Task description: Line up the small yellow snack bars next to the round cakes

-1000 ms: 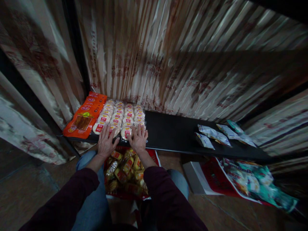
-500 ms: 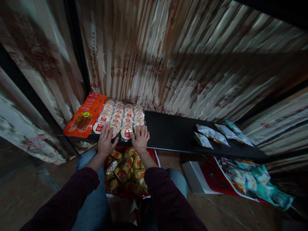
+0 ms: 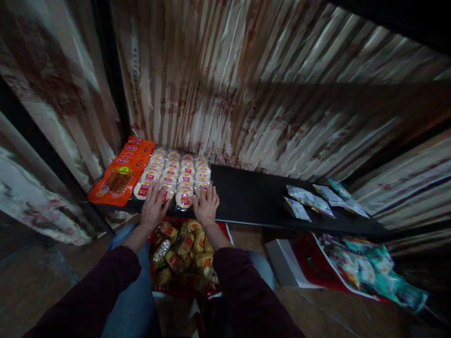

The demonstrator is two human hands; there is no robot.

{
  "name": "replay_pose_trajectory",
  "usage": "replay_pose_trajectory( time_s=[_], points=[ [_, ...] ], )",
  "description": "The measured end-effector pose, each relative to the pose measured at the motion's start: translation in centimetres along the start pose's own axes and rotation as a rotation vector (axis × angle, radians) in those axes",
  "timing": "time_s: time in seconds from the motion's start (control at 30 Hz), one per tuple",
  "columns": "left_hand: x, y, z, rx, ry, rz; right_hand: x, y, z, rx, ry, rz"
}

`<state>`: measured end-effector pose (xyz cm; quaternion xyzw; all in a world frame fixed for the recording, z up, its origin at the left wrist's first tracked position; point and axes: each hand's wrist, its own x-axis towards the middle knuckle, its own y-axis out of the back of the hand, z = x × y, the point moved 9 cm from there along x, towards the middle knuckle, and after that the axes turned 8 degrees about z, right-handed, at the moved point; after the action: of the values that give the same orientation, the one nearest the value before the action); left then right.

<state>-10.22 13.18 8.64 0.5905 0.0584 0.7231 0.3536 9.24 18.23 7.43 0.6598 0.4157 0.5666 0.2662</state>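
1. Right hand [image 3: 206, 206] has slid slightly rightward along the packs over the last second; left hand [image 3: 152, 207] about where it was. Packs look unchanged.
2. Both hands palm-down, fingers extended, at the front edge of the long black shelf [image 3: 246, 192].
3. Left grip: spread, not closed around anything. Fingertips lie over the front ends of the first two rows of round white cakes in clear plastic with red labels [image 3: 172, 171].
4. Right grip: also spread, nothing clasped. Fingers at the front of the fourth row, thumb toward the third.
5. Cakes: four rows side by side, running front to back, on the shelf's left part. Flat orange plastic pouch with brown sticks in its window [image 3: 121, 171] lies just left of them.
6. Small white-and-blue packets [image 3: 310, 199] lie well apart, shelf's right end.
7. Below the hands: yellow-wrapped oblong snacks [image 3: 185, 246] in a red container with white edging [image 3: 224, 229].
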Motion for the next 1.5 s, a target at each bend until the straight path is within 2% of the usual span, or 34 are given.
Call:
replay_pose_trajectory(
  time_s=[0.27,0.5,0.87,1.27,1.5],
  points=[
    [-0.1,-1.3,1.1,0.080,-0.066,-0.084,0.8,-0.1,0.0,-0.005,-0.002,-0.019],
    [0.0,-2.4,1.5,0.096,-0.005,-0.202,0.3,-0.9,-0.4,-0.059,0.055,-0.040],
    [-0.3,-2.1,1.3,0.064,-0.001,-0.175,0.4,-0.3,-0.7,-0.025,0.079,-0.002],
    [-0.1,-2.5,1.2,0.071,0.004,-0.230,0.6,-0.5,-1.0,-0.048,0.078,-0.041],
    [-0.1,-1.9,1.1,0.078,0.007,-0.186,0.5,-0.4,-1.1,-0.037,0.096,-0.020]
  ],
)
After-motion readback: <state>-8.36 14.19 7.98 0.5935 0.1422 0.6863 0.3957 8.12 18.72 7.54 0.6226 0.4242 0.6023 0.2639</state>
